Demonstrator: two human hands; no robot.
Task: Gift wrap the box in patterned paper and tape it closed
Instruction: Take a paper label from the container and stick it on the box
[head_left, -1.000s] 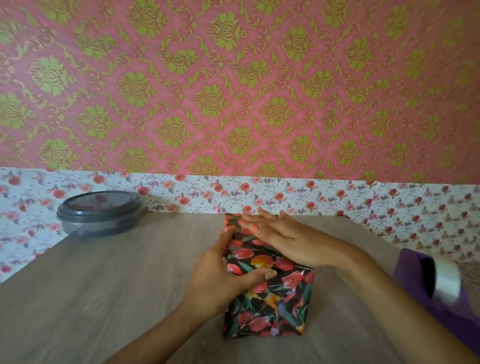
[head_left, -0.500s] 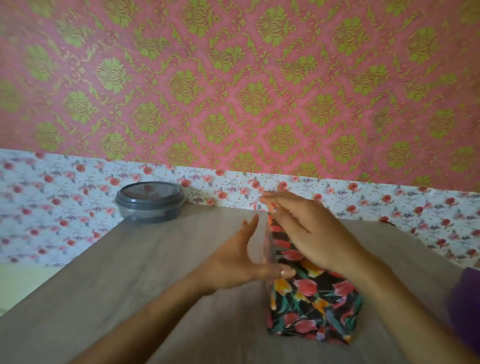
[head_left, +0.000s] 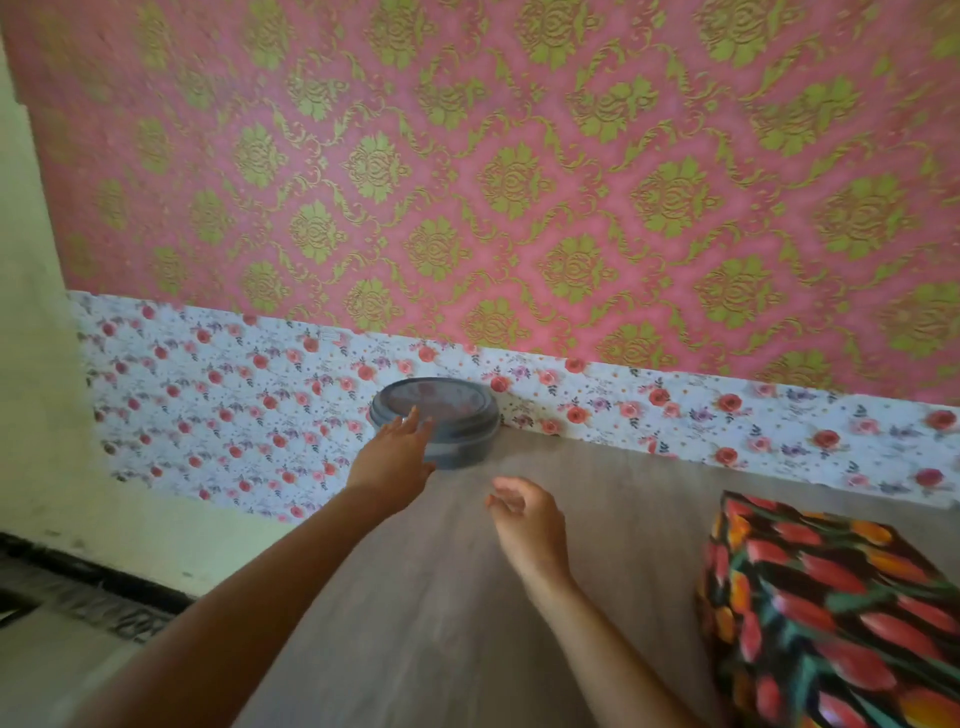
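Observation:
The box (head_left: 826, 608), wrapped in dark paper printed with red and orange tulips, stands on the wooden table (head_left: 441, 623) at the lower right, with neither hand on it. My left hand (head_left: 395, 457) stretches toward the back of the table, fingers spread, its fingertips at the near left rim of a round grey lidded container (head_left: 441, 421). My right hand (head_left: 524, 519) hovers above the table between container and box, fingers loosely curled and holding nothing. No tape is in view.
The grey container sits against a floral paper strip (head_left: 675, 410) under pink and green wallpaper. The table's left edge drops off to a pale wall and the floor (head_left: 62, 649).
Both hands have left the wrapped box. My view swung left, so the box now sits at the lower right. My left hand reached out to the grey container.

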